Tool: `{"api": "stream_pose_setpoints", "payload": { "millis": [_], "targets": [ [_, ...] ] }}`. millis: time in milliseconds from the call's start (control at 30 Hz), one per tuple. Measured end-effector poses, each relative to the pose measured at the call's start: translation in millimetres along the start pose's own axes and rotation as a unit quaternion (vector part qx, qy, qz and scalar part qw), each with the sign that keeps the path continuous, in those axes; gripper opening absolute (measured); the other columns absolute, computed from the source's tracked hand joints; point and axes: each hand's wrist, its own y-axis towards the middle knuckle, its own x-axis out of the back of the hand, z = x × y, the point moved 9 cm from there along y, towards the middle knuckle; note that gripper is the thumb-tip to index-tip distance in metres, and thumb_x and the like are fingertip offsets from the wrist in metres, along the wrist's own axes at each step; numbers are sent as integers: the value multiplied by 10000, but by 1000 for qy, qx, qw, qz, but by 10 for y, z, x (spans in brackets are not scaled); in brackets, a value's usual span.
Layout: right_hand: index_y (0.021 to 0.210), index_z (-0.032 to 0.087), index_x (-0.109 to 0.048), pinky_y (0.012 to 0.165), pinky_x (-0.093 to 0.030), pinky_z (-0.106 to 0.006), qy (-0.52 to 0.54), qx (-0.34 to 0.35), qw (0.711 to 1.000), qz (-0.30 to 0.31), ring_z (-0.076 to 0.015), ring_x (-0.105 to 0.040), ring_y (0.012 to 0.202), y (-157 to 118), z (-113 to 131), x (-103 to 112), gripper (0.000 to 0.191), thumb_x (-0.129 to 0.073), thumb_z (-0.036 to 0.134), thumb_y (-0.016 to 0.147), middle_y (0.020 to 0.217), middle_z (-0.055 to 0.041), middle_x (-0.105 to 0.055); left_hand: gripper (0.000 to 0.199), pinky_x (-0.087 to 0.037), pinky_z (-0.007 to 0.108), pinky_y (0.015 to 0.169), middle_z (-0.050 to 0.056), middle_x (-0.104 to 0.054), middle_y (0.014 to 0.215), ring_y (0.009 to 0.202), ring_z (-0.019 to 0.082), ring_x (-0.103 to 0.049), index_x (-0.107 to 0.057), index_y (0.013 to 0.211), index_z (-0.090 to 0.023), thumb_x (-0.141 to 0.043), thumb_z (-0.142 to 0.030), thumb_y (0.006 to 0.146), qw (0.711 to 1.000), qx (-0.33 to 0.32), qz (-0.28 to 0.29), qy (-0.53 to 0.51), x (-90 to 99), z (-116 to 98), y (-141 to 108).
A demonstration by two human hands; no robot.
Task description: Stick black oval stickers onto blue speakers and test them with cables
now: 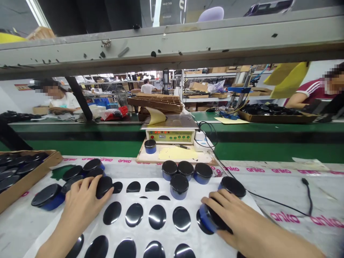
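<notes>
My left hand (83,200) curls its fingers and thumb round a black-topped round piece (104,187), beside several like it at the left. In my right hand (231,215) is a blue-sided round piece with a black face (208,216), tilted over a black disc at the right of a white sheet (145,233). Glossy black discs (157,216) lie in rows on that sheet. Behind it stands a group of round blue pieces with black tops (179,186). Another such piece (232,186) sits just beyond my right hand.
A cardboard box (32,184) of black round pieces is at the left. A control box (170,136) with lit buttons stands at the back, with one round piece (150,147) before it. A black cable (276,208) crosses the right side. Other people sit across the bench.
</notes>
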Motion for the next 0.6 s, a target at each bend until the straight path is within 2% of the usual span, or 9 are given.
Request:
{"api": "stream_pose_setpoints", "payload": {
  "millis": [67, 100, 167, 200, 233, 267, 333, 433, 600],
  "targets": [
    [1167, 254, -641, 924, -483, -452, 43, -21, 998, 48, -330, -531, 1155, 179, -83, 52, 428, -663, 317, 744, 1196, -96, -612, 457, -412, 613, 880, 227, -545, 1222, 1174, 451, -425, -575, 1221, -76, -474, -354, 873, 997, -28, -2, 71, -9, -175, -25],
    [1158, 256, -639, 930, -471, -427, 57, -28, 997, 50, -311, -528, 1151, 288, -131, 98, 398, -635, 401, 787, 1191, -90, -606, 448, -418, 613, 874, 233, -521, 1260, 1182, 448, -423, -572, 1232, -81, -468, -345, 886, 996, -62, -15, 68, 19, -366, -53],
    [1199, 220, -597, 950, -432, -439, 60, -53, 997, 16, -310, -521, 1143, 529, -278, 190, 427, -524, 482, 870, 1205, -120, -581, 416, -429, 587, 906, 201, -493, 1316, 1206, 409, -437, -568, 1252, -144, -472, -349, 903, 988, -154, -18, -20, 63, -892, -151],
    [1240, 178, -561, 956, -408, -476, 51, -74, 996, -9, -333, -515, 1142, 645, -374, 215, 457, -489, 465, 892, 1214, -158, -565, 394, -435, 554, 936, 172, -513, 1303, 1198, 371, -466, -571, 1250, -183, -478, -354, 908, 974, -208, 0, -85, 69, -1201, -219],
    [1264, 131, -533, 947, -391, -519, 44, -94, 994, -25, -366, -516, 1130, 748, -468, 212, 486, -493, 438, 890, 1210, -200, -554, 396, -440, 517, 965, 146, -529, 1293, 1192, 332, -492, -535, 1292, -218, -457, -346, 926, 955, -254, 57, -143, 12, -1510, -295],
    [1256, 97, -531, 923, -391, -546, 41, -107, 993, -32, -388, -530, 1097, 837, -549, 186, 501, -525, 414, 868, 1185, -226, -557, 436, -447, 494, 975, 140, -527, 1303, 1192, 315, -505, -462, 1363, -238, -438, -343, 941, 936, -277, 124, -179, -73, -1776, -363],
    [1199, 100, -569, 876, -424, -523, 51, -112, 992, -36, -366, -581, 1004, 949, -662, 131, 466, -576, 367, 817, 1111, -206, -588, 558, -490, 499, 922, 173, -564, 1262, 1130, 348, -560, -376, 1432, -213, -490, -395, 917, 921, -292, 171, -195, -155, -2164, -424],
    [1144, 170, -590, 880, -451, -425, 90, -99, 988, -70, -280, -601, 970, 920, -752, 218, 366, -516, 310, 813, 1098, -135, -595, 657, -532, 516, 831, 227, -606, 1188, 1043, 406, -611, -376, 1435, -138, -563, -418, 871, 912, -297, 200, -202, -257, -2455, -420],
    [1190, 214, -521, 967, -433, -401, 178, -90, 967, -161, -255, -568, 1075, 618, -775, 606, 410, -467, 394, 826, 1223, -96, -559, 620, -531, 428, 895, 181, -554, 1310, 1089, 349, -617, -374, 1437, -207, -557, -411, 881, 876, -331, 236, -260, -303, -2627, -452]
  ]
}}
